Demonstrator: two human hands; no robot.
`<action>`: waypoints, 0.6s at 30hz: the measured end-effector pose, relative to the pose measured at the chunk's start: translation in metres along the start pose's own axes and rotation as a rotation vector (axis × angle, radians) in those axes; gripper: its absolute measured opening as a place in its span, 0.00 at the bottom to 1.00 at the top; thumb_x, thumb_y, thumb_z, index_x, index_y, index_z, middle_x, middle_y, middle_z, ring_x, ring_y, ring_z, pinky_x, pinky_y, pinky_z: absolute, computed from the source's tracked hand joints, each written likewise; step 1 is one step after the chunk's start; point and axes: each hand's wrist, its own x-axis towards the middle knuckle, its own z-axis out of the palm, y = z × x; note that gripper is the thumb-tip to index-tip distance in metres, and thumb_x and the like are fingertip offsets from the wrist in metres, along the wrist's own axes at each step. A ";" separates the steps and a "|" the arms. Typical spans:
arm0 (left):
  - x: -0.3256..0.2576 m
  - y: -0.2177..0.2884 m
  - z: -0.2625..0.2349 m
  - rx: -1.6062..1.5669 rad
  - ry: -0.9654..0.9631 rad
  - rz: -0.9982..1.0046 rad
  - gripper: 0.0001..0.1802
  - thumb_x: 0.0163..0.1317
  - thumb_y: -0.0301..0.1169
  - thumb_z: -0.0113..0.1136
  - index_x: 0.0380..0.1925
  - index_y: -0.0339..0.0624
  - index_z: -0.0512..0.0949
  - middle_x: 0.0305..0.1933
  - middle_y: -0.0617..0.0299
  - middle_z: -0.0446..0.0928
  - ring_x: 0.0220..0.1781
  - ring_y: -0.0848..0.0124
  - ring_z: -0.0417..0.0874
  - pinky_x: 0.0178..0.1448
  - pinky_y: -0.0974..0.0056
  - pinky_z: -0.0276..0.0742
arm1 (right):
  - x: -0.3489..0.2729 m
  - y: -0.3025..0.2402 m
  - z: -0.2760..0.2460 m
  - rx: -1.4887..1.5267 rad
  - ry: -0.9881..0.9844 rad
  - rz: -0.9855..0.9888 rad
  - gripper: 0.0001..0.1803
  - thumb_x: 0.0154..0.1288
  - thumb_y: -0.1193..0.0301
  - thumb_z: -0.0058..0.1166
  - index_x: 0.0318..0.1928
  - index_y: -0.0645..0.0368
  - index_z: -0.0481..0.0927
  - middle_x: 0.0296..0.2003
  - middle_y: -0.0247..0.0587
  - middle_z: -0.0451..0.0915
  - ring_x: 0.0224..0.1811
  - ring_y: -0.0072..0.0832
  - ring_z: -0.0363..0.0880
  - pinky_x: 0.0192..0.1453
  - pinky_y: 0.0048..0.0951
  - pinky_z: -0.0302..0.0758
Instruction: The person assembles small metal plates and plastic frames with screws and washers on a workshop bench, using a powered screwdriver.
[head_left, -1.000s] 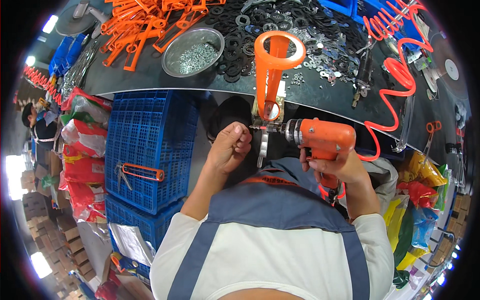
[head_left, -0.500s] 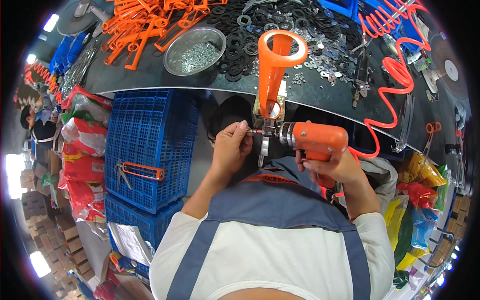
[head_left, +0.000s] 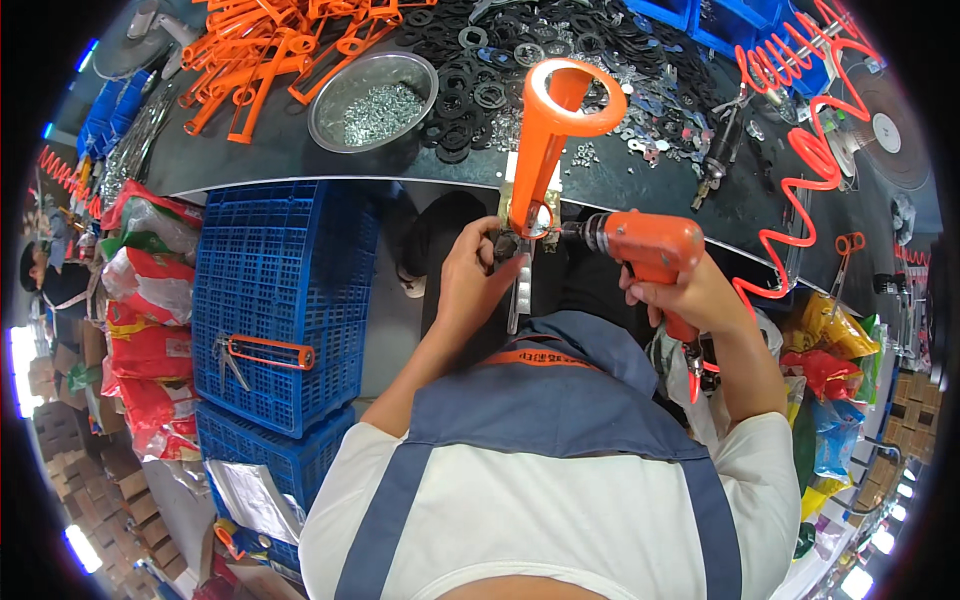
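Note:
My right hand (head_left: 660, 292) is wrapped round the grip of an orange air drill (head_left: 652, 240) with a red hose at its base. The drill's chuck points left, its bit close to the lower end of an orange caulking gun frame (head_left: 543, 165). That frame leans upright at the bench edge, its large ring on top, in a small metal fixture (head_left: 508, 205). On the frame's left side, my left hand (head_left: 478, 275) is closed, fingers curled and thumb forward at a dark metal piece; what it holds is partly hidden. A silver metal strip (head_left: 522, 290) hangs below the frame.
A steel bowl (head_left: 321, 120) of small metal parts stands on the bench beside piled orange frames (head_left: 265, 60). Black and silver washers (head_left: 470, 100) cover the middle. A coiled red hose (head_left: 800, 185) runs down the right. Blue crates (head_left: 270, 290) stand at left.
The drill has moved up and right, its bit now level with the frame's lower end. My left hand has left the drill bit and moved up against the frame's left side.

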 end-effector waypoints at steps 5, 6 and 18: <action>0.021 0.000 0.014 0.241 0.006 0.250 0.34 0.39 0.31 0.74 0.49 0.40 0.71 0.31 0.58 0.71 0.37 0.59 0.74 0.40 0.60 0.71 | 0.022 -0.013 0.003 -0.137 -0.058 0.084 0.25 0.51 0.80 0.56 0.53 0.63 0.69 0.31 0.38 0.76 0.28 0.24 0.77 0.20 0.24 0.77; 0.025 -0.002 0.018 0.235 0.004 0.251 0.34 0.39 0.31 0.74 0.49 0.40 0.71 0.31 0.58 0.71 0.37 0.59 0.74 0.40 0.60 0.71 | 0.026 -0.018 0.004 -0.195 -0.074 0.108 0.24 0.51 0.80 0.55 0.52 0.64 0.69 0.30 0.38 0.76 0.26 0.24 0.77 0.20 0.25 0.76; 0.035 -0.012 0.039 0.280 0.116 0.404 0.32 0.36 0.32 0.75 0.43 0.40 0.72 0.34 0.54 0.73 0.38 0.54 0.75 0.42 0.56 0.73 | 0.074 -0.085 0.011 -0.785 -0.334 0.323 0.23 0.49 0.76 0.54 0.49 0.63 0.70 0.22 0.37 0.74 0.16 0.24 0.74 0.20 0.25 0.72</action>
